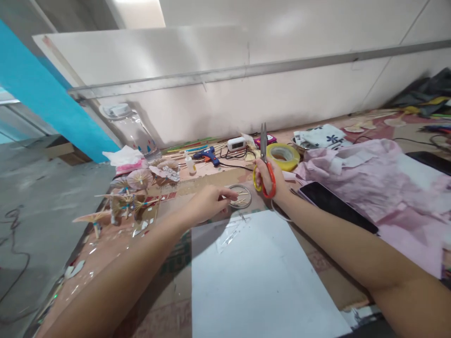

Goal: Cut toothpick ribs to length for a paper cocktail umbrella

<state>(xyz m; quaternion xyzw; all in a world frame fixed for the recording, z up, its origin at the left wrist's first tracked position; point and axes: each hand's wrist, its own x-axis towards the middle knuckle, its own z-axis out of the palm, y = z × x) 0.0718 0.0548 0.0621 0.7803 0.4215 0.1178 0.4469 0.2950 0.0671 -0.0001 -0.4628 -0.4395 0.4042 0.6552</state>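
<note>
My right hand (269,176) is closed around scissors (264,162) with red and yellow handles, their blades pointing up and away from me. Over the left rim of a small round dish (250,197) reaches my left hand (211,202), index finger stretched out and thumb a little apart from it. Short thin wooden sticks (240,199), like toothpicks, lie in the dish. Nothing shows between the fingers of my left hand. Just below the dish is a large white sheet (257,277), with small clear strips (229,238) at its top edge.
Small paper umbrellas (127,199) stand at the left edge. Behind are a glue bottle (190,164), a blue glue gun (207,155) with a cord, and a yellow tape roll (283,157). A phone (334,204) and pink cloth (359,173) lie right; a clear jug (128,129) stands back left.
</note>
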